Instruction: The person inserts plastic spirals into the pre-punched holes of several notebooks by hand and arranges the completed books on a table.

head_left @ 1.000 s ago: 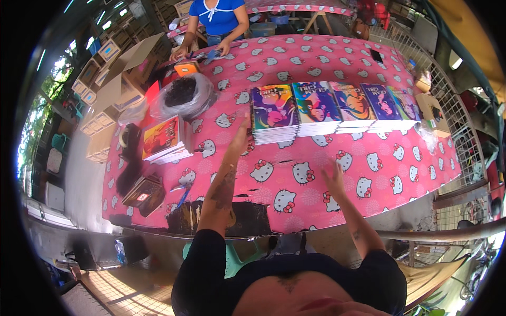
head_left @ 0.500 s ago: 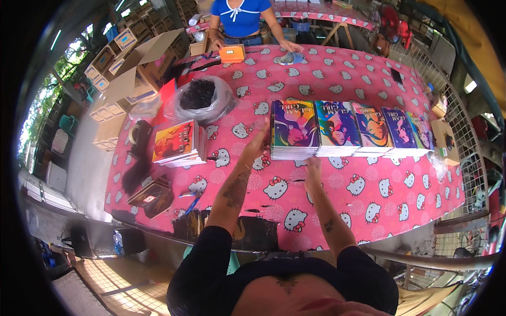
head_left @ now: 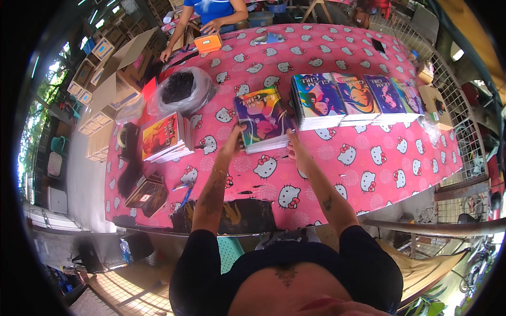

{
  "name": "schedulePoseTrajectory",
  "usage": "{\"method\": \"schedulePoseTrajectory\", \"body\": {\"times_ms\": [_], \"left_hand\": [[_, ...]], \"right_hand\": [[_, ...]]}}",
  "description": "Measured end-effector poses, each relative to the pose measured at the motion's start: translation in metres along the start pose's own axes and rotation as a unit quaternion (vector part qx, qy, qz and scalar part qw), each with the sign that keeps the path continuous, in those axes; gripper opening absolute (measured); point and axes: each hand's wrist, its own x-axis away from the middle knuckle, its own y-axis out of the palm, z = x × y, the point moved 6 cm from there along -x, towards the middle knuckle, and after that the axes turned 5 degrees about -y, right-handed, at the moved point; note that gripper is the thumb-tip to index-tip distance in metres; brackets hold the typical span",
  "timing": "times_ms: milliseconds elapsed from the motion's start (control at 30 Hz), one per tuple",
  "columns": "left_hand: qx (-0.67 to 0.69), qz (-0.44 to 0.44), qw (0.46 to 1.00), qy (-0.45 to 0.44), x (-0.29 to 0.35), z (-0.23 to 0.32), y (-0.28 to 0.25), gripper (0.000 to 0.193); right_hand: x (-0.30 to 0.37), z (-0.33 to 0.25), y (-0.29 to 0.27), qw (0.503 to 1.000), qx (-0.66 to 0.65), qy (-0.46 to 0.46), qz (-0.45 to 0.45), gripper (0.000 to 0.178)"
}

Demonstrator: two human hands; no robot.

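Note:
A stack of spiral notebooks (head_left: 262,120) with a yellow and purple illustrated cover is gripped between my two hands, slightly tilted. My left hand (head_left: 236,138) presses on its left side, and my right hand (head_left: 296,146) holds its lower right corner. Just to the right stands a stack of blue-covered notebooks (head_left: 320,104). Beyond it run an orange-pink stack (head_left: 357,96), a purple one (head_left: 387,96) and a lighter multicolored one (head_left: 408,98). Left of my hands is another stack with a red-yellow cover (head_left: 159,138).
A clear plastic bag (head_left: 198,94) with black coils sits far left, near open cardboard boxes (head_left: 125,63). A brown box (head_left: 149,197) and tape roll (head_left: 122,136) lie near left. Across the pink table (head_left: 327,189), a person handles an orange box (head_left: 207,43). A cardboard box (head_left: 436,108) stands right.
My hands have drawn the yellow-purple notebook stack leftward, away from the row, leaving a gap. The person opposite has shifted a hand onto the orange box. My view has shifted somewhat.

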Motion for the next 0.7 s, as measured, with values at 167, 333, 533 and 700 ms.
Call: {"method": "schedulePoseTrajectory", "body": {"times_ms": [167, 333, 533, 700], "left_hand": [[0.065, 0.054, 0.996, 0.017, 0.103, -0.057, 0.003, 0.065], [0.175, 0.031, 0.983, 0.034, 0.205, -0.071, 0.019, 0.056], [0.137, 0.025, 0.988, 0.070, 0.214, -0.083, 0.031, 0.059], [0.170, 0.045, 0.979, 0.101, 0.246, -0.113, 0.096, 0.063]], "right_hand": [[0.058, 0.017, 0.017, 0.993, 0.057, 0.041, -0.096, 0.119], [0.096, 0.070, 0.013, 0.996, 0.067, 0.023, -0.054, 0.100], [0.105, 0.024, 0.053, 0.966, -0.112, 0.018, -0.233, 0.088], [0.144, 0.028, 0.002, 0.967, -0.120, 0.022, -0.222, 0.092]]}}
